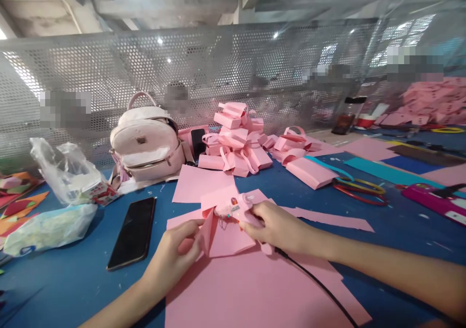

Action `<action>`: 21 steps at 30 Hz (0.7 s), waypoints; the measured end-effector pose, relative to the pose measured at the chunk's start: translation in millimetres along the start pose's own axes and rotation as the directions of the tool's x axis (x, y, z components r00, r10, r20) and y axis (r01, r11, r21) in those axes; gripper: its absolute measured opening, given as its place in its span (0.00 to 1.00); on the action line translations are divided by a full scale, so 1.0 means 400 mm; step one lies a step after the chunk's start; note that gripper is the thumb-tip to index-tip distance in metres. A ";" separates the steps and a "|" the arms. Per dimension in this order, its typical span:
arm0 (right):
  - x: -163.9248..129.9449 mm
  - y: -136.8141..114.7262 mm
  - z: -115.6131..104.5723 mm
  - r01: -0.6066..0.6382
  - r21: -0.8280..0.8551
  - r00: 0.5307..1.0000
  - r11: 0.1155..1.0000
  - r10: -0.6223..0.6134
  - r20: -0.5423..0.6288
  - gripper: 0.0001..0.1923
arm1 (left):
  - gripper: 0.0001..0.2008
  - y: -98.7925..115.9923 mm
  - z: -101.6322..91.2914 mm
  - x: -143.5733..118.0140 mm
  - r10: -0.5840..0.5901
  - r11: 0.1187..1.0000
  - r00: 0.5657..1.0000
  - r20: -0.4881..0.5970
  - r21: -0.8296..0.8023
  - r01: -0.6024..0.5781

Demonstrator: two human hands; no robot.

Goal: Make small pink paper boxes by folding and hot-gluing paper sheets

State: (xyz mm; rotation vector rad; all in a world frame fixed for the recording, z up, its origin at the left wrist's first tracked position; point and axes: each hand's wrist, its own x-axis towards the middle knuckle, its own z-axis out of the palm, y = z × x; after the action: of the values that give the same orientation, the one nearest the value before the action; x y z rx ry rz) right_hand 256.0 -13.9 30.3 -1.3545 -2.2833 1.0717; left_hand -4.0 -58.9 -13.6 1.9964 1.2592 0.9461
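Note:
My right hand (pixel 271 226) is wrapped round a pink hot glue gun (pixel 242 211), whose nozzle points left. A black cord (pixel 313 274) runs from its handle toward the lower right. Between the thumb and fingers of my left hand (pixel 178 252), the raised edge of a folded pink paper (pixel 230 238) is pinched. The nozzle is close to that raised flap; whether it touches cannot be made out. Below both hands lies a large pink sheet (pixel 262 289), and another pink sheet (pixel 204 184) lies just beyond.
A black phone (pixel 131 233) lies left on the blue table (pixel 73 279). Behind stand a pale backpack (pixel 147 143) and a pile of folded pink paper pieces (pixel 240 143). A plastic bag (pixel 69 172) is at left. A magenta device (pixel 437 201) lies right; a perforated metal screen (pixel 218 65) closes the back.

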 end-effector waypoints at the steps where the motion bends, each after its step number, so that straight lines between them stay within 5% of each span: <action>1: 0.003 0.001 0.004 -0.001 0.030 1.000 1.000 0.001 0.002 0.17 | 0.10 0.002 0.001 0.000 -0.013 1.000 1.000 -0.002 -0.016 0.013; 9: 0.011 -0.032 0.024 -0.064 0.011 0.997 0.998 0.065 -0.041 0.12 | 0.14 0.004 0.010 0.009 -0.145 0.986 0.987 -0.069 -0.098 0.138; 21: 0.007 -0.026 0.040 -0.046 -0.027 0.999 0.999 0.045 -0.021 0.16 | 0.10 0.027 0.006 0.011 -0.083 0.996 0.992 -0.092 0.013 0.084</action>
State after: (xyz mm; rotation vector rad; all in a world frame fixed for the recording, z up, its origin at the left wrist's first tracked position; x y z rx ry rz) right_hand 238.8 -21.8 26.2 -1.4281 -2.2703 1.0395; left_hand 4.5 -59.3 -5.7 1.9160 1.3937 0.9988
